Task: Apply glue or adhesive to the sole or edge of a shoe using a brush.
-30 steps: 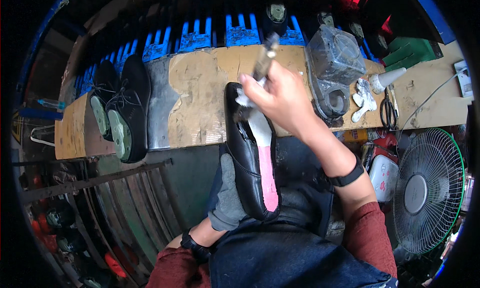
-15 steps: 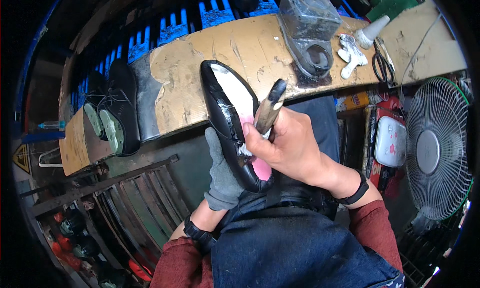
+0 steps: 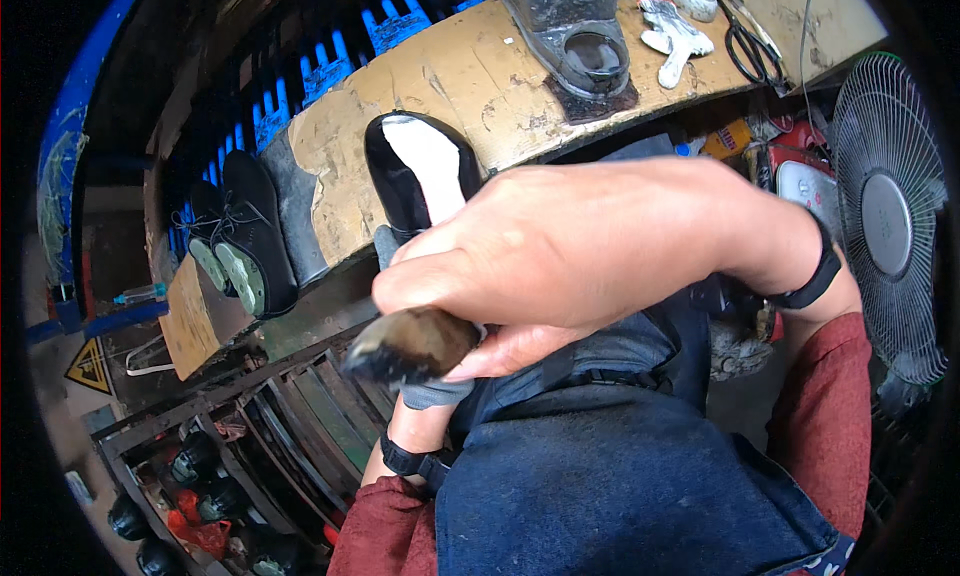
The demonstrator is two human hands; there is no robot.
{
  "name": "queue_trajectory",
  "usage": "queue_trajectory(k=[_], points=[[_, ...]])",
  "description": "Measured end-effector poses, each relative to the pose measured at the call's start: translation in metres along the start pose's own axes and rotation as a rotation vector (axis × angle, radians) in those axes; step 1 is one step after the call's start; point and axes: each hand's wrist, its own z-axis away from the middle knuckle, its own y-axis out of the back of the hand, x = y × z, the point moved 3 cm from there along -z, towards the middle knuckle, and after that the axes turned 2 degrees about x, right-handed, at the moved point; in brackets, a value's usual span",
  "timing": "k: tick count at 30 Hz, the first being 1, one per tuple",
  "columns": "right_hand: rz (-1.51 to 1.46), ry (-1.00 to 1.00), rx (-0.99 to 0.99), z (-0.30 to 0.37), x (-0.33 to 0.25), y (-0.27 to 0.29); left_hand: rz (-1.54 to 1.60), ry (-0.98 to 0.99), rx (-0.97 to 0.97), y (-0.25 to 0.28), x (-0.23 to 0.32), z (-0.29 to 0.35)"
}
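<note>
A black shoe (image 3: 395, 191), its pale underside up with a white layer on it, points away from me over the near edge of the workbench. My left hand (image 3: 436, 392), in a grey glove, holds it from below and the left side; most of that hand is hidden behind my right. My bare right hand (image 3: 580, 246) is closed around a brush (image 3: 418, 341), whose thick dark-tipped wooden handle points left and toward me. The brush's working end is out of sight under the hand, which also covers the shoe's near half.
The bench is topped with cardboard (image 3: 350, 136). A pair of black lace-up shoes (image 3: 255, 226) stands at its left. Farther right are a clear pot holder (image 3: 595, 61), a white glove (image 3: 676, 44) and scissors (image 3: 752, 54). A fan (image 3: 886, 221) stands right; a metal rack (image 3: 290, 406) lower left.
My right hand has come nearer and rolled over, so the brush handle now points left and toward me instead of up and away. The view has shifted a little.
</note>
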Motion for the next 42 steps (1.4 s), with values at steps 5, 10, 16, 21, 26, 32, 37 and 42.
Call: queue_trajectory(k=[5, 10, 16, 21, 26, 32, 37, 42], points=[[-0.051, 0.065, -0.095, -0.001, -0.008, 0.019, -0.344, -0.105, 0.005, 0.013, 0.013, 0.003], [-0.204, 0.151, 0.016, 0.006, -0.005, 0.028, -0.623, -0.244, 0.068, 0.022, 0.021, -0.002], [0.010, 0.241, 0.166, 0.014, 0.013, 0.032, -0.818, -0.424, 0.113, 0.021, 0.032, -0.015], [0.005, 0.188, 0.509, 0.007, 0.008, 0.023, -0.940, -0.408, 0.129, 0.017, 0.034, -0.013], [0.077, 0.276, 0.643, -0.004, -0.004, 0.005, -0.717, -0.258, 0.177, 0.029, 0.024, -0.002], [0.116, 0.288, 0.464, 0.011, 0.005, 0.012, -0.612, -0.190, 0.183, 0.030, 0.013, 0.010], [0.036, 0.274, 0.225, 0.022, 0.012, 0.024, -0.589, -0.161, 0.194, 0.032, 0.007, 0.011], [0.000, 0.291, 0.139, 0.027, 0.016, 0.032, -0.635, -0.160, 0.219, 0.028, 0.018, 0.000]])
